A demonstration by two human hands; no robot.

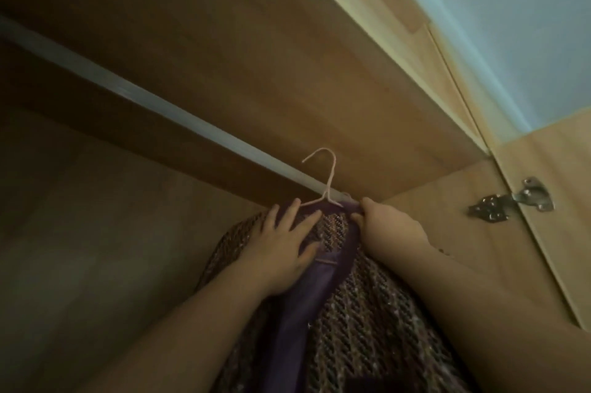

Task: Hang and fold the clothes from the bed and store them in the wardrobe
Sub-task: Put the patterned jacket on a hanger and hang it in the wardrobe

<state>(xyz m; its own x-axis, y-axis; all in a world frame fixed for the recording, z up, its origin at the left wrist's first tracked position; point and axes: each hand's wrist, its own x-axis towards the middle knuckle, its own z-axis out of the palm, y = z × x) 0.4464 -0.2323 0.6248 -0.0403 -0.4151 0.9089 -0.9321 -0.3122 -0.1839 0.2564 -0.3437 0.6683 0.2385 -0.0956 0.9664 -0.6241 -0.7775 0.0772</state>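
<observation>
A purple knitted garment with a plain purple band hangs on a thin pink hanger inside the wardrobe. The hanger's hook rises in front of the metal rail; I cannot tell whether it rests on the rail. My left hand lies flat on the garment's left shoulder with its fingers spread. My right hand is closed on the garment's collar edge just below the hanger neck.
The wardrobe's wooden top panel is close above the rail. Its right side wall stands right beside my right hand, with a metal hinge and the open door further right. The dim back panel lies left.
</observation>
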